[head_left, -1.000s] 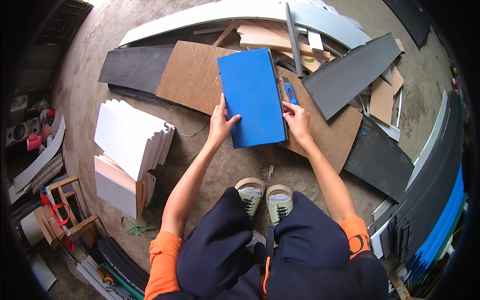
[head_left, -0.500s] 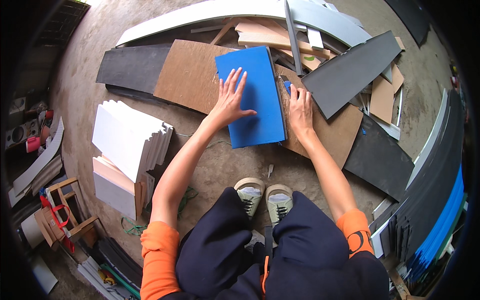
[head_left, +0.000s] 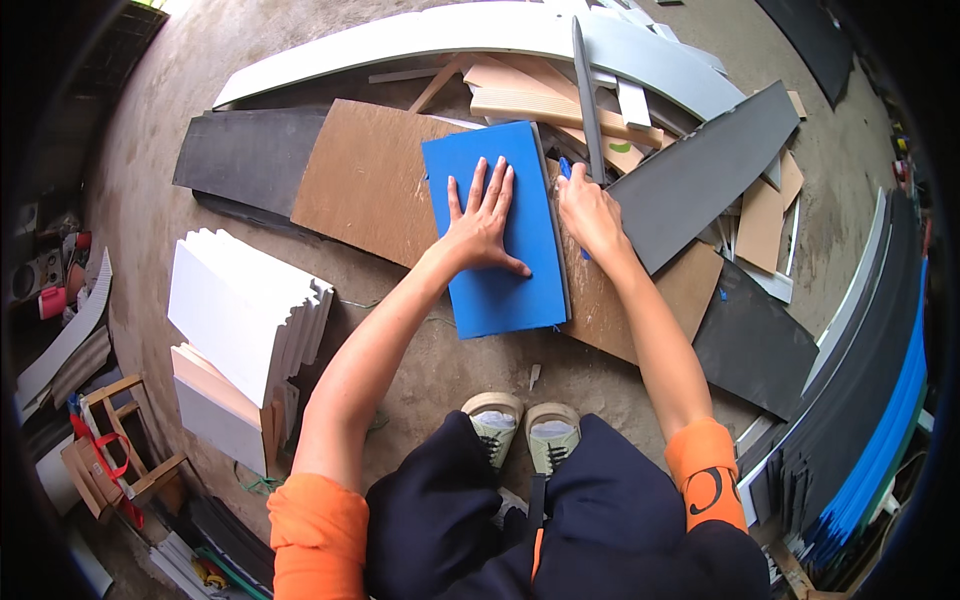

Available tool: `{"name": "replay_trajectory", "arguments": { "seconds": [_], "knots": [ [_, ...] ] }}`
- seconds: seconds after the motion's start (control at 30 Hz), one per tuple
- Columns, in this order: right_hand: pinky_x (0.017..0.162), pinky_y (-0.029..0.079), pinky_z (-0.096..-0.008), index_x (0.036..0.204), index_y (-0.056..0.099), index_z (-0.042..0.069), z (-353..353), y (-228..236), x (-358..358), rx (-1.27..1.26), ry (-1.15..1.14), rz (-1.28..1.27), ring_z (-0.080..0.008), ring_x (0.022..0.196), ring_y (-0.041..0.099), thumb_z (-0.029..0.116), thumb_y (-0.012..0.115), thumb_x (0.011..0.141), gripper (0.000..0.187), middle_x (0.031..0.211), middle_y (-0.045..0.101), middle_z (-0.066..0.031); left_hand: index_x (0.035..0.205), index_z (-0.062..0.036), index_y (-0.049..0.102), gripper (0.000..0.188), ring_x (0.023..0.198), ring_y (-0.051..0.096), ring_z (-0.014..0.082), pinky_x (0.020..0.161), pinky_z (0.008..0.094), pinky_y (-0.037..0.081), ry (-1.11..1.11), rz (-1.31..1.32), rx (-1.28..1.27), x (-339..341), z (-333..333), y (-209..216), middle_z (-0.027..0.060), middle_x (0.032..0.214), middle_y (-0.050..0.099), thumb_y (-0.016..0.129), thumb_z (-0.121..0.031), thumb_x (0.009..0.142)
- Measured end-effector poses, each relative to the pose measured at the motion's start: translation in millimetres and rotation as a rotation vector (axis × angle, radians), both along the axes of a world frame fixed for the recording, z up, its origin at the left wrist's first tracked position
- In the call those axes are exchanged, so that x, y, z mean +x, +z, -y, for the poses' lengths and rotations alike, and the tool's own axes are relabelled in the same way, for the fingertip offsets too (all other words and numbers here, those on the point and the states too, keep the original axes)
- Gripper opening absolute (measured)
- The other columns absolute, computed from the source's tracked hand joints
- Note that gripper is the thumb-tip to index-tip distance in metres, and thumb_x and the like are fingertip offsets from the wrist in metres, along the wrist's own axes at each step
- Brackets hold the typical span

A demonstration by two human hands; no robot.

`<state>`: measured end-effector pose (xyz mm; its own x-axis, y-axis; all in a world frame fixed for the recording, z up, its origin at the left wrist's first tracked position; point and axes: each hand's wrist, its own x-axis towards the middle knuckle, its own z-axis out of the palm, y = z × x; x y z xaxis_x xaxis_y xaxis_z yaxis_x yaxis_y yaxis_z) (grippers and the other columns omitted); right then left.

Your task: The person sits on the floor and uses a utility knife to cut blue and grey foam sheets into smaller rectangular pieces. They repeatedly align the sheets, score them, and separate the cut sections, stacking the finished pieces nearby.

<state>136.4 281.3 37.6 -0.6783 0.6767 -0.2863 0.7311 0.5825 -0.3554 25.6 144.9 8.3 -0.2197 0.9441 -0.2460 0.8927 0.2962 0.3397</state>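
Head view, looking down on a concrete floor (head_left: 250,100); blue rectangular panel (head_left: 495,285) lying flat, its upper part over a brown board (head_left: 365,185), its lower corner over bare floor. Left hand (head_left: 483,222) laid palm-down on the panel, fingers spread wide, pressing flat, pinching nothing. Right hand (head_left: 590,212) just beside the panel's right edge, fingers curled and closed on a blue-handled tool (head_left: 566,172); tip of the tool at the edge of the panel; kind of tool too small to tell. Long grey straightedge (head_left: 587,95) running up from the right hand, tilted slightly from vertical. Dark grey panel (head_left: 700,180) to the right, overlapping the brown board; further brown offcuts (head_left: 765,215) beyond it; pale wooden strips (head_left: 545,100) above the blue panel; long curved white sheet (head_left: 420,35) along the top. Black panel (head_left: 240,150) to the left of the brown board. Stack of white panels (head_left: 240,310) standing on edge, well apart on the left. Leaning black and blue sheets (head_left: 870,400) at the right rim. Two pale shoes (head_left: 520,420) near the lower edge of the blue panel; orange sleeves (head_left: 705,470) and dark trousers (head_left: 600,530) at the bottom.
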Motion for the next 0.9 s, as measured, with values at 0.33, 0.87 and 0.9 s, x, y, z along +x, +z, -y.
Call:
{"name": "replay_trajectory", "arguments": {
  "seconds": [0.33, 0.87, 0.9],
  "knots": [
    [0.073, 0.047, -0.0476, 0.099, 0.042, -0.002, -14, 5, -59, 0.022, 0.079, 0.046, -0.0398, 0.082, 0.06, 0.018, 0.039, 0.087, 0.023, 0.081, 0.061, -0.0259, 0.137, -0.0007, 0.003, 0.139, 0.133, -0.011, 0.0321, 0.097, 0.0618, -0.009, 0.044, 0.064, 0.07, -3, 3, -2, 0.0137, 0.145, -0.002, 0.073, -0.064, 0.036],
    [0.069, 0.043, -0.0534, 0.102, 0.038, -0.006, 87, 14, 111, -0.361, 0.067, 0.195, -0.0487, 0.074, 0.054, 0.018, 0.036, 0.088, 0.028, 0.074, 0.056, -0.0329, 0.138, -0.0051, -0.001, 0.142, 0.133, -0.012, 0.0297, 0.098, 0.0598, -0.01, 0.087, 0.039, 0.033, 1, -1, 0, 0.0103, 0.146, -0.002, 0.075, -0.062, 0.033],
    [0.068, 0.042, -0.054, 0.1, 0.038, -0.006, 102, 21, 125, -0.378, 0.042, 0.194, -0.0489, 0.072, 0.054, 0.017, 0.036, 0.088, 0.026, 0.072, 0.055, -0.0327, 0.138, -0.005, -0.001, 0.142, 0.133, -0.013, 0.0295, 0.098, 0.06, -0.01, 0.08, 0.049, 0.043, 1, 0, -1, 0.0105, 0.146, -0.003, 0.075, -0.062, 0.033]
  ]
}}
